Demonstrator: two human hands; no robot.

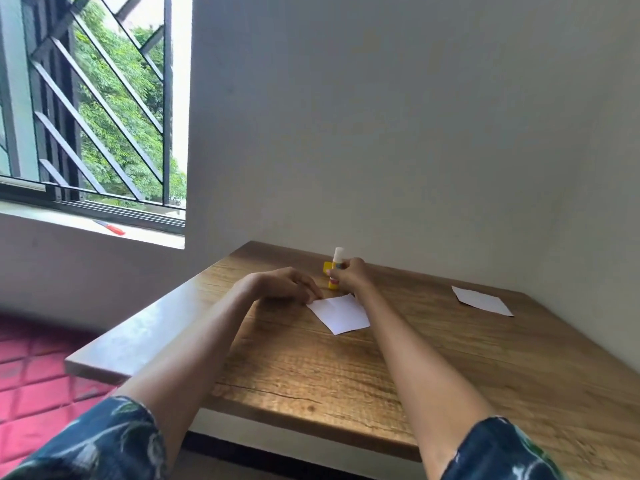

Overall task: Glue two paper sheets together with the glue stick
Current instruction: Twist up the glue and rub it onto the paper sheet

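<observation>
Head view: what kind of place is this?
Likely a room in a home, at a corner desk. A wooden table sits against plain walls, beside a barred window with trees outside and a red pen on its sill. The floor is pink tile.

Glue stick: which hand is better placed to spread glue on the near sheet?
Right. The right hand grips the glue stick upright just behind the near sheet; the left hand pins its corner.

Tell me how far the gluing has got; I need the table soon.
Early. The right hand grips the uncapped glue stick upright; its yellow cap lies behind. The left hand holds one sheet. The second sheet lies apart, unjoined.
</observation>
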